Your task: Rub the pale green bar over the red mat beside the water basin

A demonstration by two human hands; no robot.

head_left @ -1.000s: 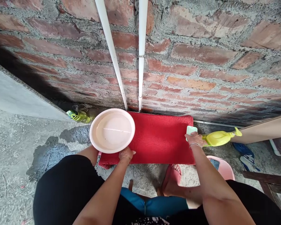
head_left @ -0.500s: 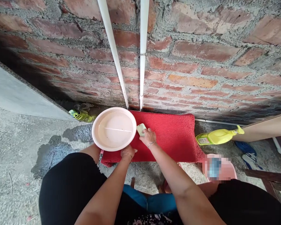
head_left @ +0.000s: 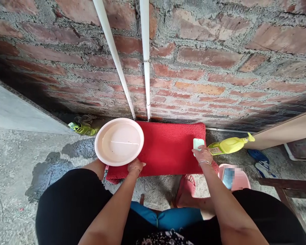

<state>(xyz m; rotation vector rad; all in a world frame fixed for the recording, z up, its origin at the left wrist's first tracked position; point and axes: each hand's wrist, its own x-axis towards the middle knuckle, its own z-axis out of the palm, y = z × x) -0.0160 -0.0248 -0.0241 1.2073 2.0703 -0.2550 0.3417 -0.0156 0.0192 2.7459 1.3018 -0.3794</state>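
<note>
Right hand grasps the block at the 3 o'clock end of the red cloth; flat, even pressure should work best. Left hand is at 8 o'clock, beside the basin, grip unclear; bracing there should limit slipping

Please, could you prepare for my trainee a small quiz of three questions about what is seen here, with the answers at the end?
1. True or false: the right hand holds the pale green object near the left end of the red cloth.
2. Which hand is at the near rim of the pale pink basin?
3. How many white pipes run down the brick wall?

Key:
1. False; it is near the right end.
2. The left hand.
3. Two.
</note>
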